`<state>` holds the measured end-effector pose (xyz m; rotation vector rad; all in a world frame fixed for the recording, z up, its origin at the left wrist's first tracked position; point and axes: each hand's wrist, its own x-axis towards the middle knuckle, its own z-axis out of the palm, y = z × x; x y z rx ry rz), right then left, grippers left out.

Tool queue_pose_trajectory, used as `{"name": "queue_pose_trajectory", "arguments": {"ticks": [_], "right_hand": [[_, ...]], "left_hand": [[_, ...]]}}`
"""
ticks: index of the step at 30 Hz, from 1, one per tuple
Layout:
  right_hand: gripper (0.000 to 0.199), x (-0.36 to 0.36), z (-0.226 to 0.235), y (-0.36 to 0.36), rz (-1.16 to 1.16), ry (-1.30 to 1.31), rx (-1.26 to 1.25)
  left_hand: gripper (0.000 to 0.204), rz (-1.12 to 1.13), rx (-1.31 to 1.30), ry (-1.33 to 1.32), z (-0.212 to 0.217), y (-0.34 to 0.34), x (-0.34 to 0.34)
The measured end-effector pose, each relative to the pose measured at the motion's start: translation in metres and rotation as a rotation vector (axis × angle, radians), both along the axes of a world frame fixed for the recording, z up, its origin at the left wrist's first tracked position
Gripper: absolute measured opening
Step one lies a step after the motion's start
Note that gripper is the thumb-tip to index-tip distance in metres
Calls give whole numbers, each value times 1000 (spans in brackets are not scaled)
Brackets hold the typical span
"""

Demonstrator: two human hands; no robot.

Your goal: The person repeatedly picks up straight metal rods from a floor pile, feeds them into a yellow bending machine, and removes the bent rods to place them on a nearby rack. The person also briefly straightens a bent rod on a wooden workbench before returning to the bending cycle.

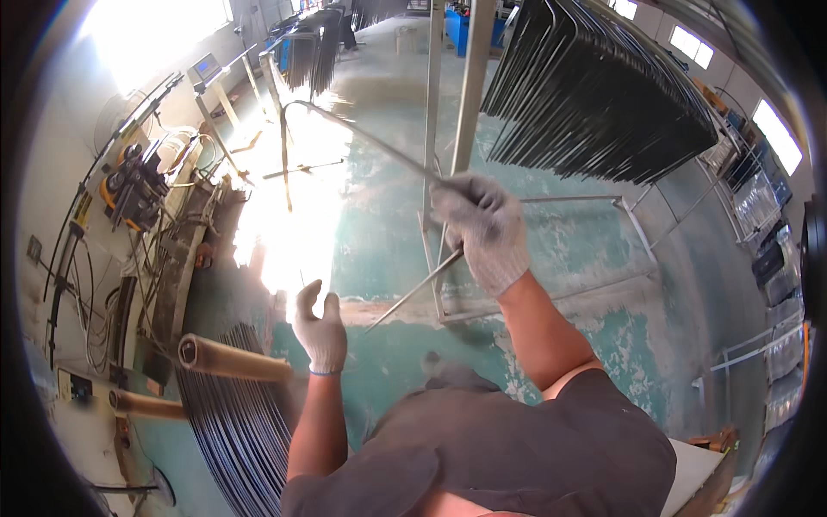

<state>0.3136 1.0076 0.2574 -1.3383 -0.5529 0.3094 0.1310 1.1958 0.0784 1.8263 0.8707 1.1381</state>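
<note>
My right hand, in a dirty white knit glove, is closed around a thin bent metal rod. From the fist one length of the rod runs up and left to a rounded bend, then drops down. Another end slants down and left below the fist. My left hand, gloved as well, is raised with thumb and fingers apart and nothing in it. Near that hand, at lower left, a dense row of dark rods hangs by two cardboard-brown tubes.
A metal frame rack stands ahead, with many black bent rods hanging at upper right. Along the left wall is a bench with tools and cables. More rods hang at the far left. Wrapped bundles line the right side.
</note>
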Motion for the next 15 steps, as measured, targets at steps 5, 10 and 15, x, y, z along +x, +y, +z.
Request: {"name": "queue_pose_trajectory", "arguments": {"ticks": [5,10,15], "right_hand": [[18,97,55,116,-253,-352,141],[23,204,106,216,-573,-691,184],[24,265,190,258,-750,-629,250]], "left_hand": [[27,-181,-217,85,-39,48,60],[23,-285,-244,171,-28,105,121],[21,-203,-275,42,-52,177,163]]}}
